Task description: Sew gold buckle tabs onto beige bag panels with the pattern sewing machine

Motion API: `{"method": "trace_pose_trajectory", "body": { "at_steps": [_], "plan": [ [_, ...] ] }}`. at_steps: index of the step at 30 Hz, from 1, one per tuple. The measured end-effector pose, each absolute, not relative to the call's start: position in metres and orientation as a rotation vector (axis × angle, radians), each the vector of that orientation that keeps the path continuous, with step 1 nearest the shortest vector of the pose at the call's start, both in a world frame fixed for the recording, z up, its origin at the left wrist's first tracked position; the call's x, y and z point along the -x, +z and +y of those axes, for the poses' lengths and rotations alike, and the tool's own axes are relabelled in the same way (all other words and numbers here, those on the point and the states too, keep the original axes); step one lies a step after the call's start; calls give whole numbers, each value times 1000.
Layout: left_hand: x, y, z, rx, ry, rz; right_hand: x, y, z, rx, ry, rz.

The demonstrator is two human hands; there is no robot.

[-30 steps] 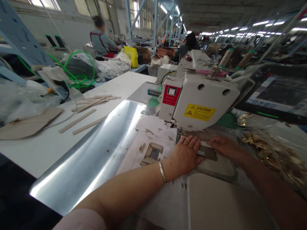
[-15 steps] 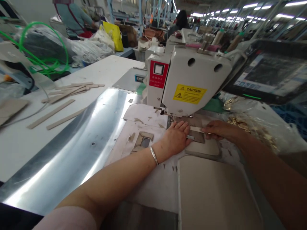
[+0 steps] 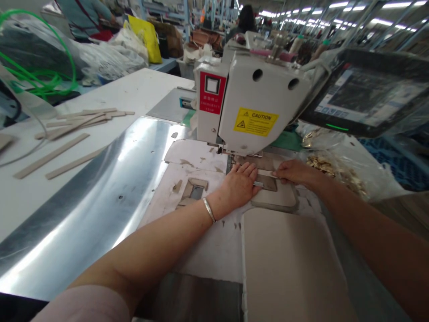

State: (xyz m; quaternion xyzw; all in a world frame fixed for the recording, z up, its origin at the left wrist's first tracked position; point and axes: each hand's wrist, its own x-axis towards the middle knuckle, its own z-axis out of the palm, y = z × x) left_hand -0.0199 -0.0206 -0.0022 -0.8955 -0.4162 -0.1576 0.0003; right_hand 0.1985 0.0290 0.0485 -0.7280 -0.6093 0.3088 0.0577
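My left hand (image 3: 239, 188) lies flat, fingers stretched forward, pressing on the work below the sewing machine head (image 3: 264, 89). A small silvery metal piece (image 3: 258, 184) shows by its thumb. My right hand (image 3: 295, 172) pinches the end of a narrow pale strip (image 3: 266, 173), whose other end runs toward my left fingertips. Under the strip is a beige rounded panel (image 3: 284, 197) with a darker rectangular area (image 3: 270, 183). Nearer to me rests a large beige panel (image 3: 288, 259). The needle area is partly hidden.
A curved shiny metal plate (image 3: 110, 192) and loose beige strips (image 3: 52, 156) lie on the left. A screen (image 3: 368, 96) stands on the right, above a plastic bag of gold-coloured metal parts (image 3: 335, 172). Green tubing (image 3: 72, 67) and a co-worker's sleeve (image 3: 77, 18) are farther back.
The whole view has shifted, so most things appear a little further left and higher. Both hands keep nearly the same pose on the work, the right still pinching the strip.
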Motion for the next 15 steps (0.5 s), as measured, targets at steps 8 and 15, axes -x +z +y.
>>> {"method": "trace_pose_trajectory", "body": {
  "at_steps": [8, 15],
  "plan": [
    [19, -5, -21, 2813, -505, -1310, -194, 72, 23, 1956, 1349, -1453],
    [20, -1, -22, 2817, -503, -1307, -202, 61, 20, 1876, 1505, -1210]
  ]
}}
